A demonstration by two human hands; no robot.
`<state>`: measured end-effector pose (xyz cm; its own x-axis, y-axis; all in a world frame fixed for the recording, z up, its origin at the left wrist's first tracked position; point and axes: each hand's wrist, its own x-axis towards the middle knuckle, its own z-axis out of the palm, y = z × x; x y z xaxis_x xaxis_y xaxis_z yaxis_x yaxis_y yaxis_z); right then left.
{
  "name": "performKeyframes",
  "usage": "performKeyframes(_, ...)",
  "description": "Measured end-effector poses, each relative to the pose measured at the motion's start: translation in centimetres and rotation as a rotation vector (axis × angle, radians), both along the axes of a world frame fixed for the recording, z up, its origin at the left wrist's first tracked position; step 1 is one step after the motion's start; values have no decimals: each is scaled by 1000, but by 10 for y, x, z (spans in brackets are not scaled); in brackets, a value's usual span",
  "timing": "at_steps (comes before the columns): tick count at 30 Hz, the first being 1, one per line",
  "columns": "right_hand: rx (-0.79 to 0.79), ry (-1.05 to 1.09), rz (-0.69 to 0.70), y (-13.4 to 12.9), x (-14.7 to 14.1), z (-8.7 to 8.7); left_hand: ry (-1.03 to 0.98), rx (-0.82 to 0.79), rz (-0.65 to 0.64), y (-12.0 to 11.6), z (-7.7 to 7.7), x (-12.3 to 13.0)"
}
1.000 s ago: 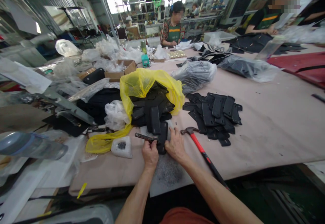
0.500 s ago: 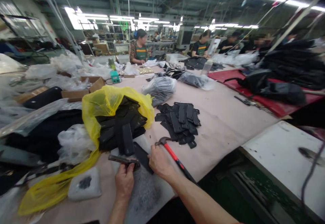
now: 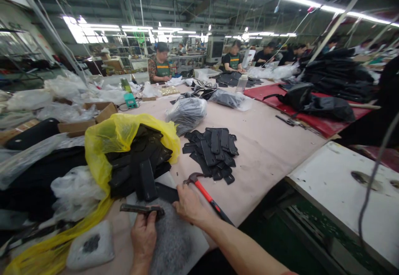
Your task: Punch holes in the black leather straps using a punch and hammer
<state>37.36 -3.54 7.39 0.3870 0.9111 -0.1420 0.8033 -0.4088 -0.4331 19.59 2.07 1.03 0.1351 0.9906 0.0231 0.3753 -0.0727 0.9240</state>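
Near the bottom centre, my left hand [image 3: 144, 233] pinches a dark metal tool [image 3: 137, 210] that lies level across its fingertips. To its right my right hand [image 3: 189, 203] is closed on the end of a flat black piece [image 3: 167, 192], above a worn grey-white board [image 3: 177, 241]. A claw hammer [image 3: 208, 196] with a red and black handle lies just right of that hand. Beyond it is a pile of black pieces [image 3: 215, 148]. More black pieces [image 3: 146, 146] spill from a yellow plastic bag [image 3: 98, 140] on the left.
A bagged grey bundle [image 3: 188, 113] lies behind the pile. A red board [image 3: 332, 127] holds a black bag at right, beside a white table [image 3: 339, 183]. A pale block [image 3: 91, 246] is at lower left. Several people sit across the large table [image 3: 264, 138].
The head view has turned, so the scene sits further left. The black piece in my right hand now lies flatter, nearer level. My left hand still holds the metal tool.
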Motion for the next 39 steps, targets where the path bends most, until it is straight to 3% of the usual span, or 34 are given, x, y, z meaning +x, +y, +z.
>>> performKeyframes(4,-4,64,-107,-5,33,0,-69,2,-11,-8,7,2)
performKeyframes(7,153,80,-290,-7,83,6,-95,18,0,-11,11,5)
performKeyframes(9,248,-50,-470,-3,119,13,-107,7,-7,-11,11,6)
performKeyframes(12,419,-233,-583,9,147,23,-133,-4,-6,-11,11,7)
performKeyframes(15,385,65,-403,30,118,25,-144,-8,-7,-11,12,8)
performKeyframes(17,303,269,-207,47,73,21,-150,-10,-6,-12,13,8)
performKeyframes(19,237,295,-89,64,25,17,-146,-8,0,-12,15,8)
performKeyframes(23,261,17,113,94,-34,21,-112,30,18,-13,21,8)
performKeyframes(27,306,-289,669,122,-37,35,-87,46,15,-14,23,8)
performKeyframes(30,293,-379,908,139,-27,40,-106,18,9,-14,21,8)
performKeyframes(35,282,-427,962,143,-14,43,-148,2,-2,-13,19,8)
performKeyframes(39,126,-347,755,128,3,52,-163,-11,15,-12,21,8)
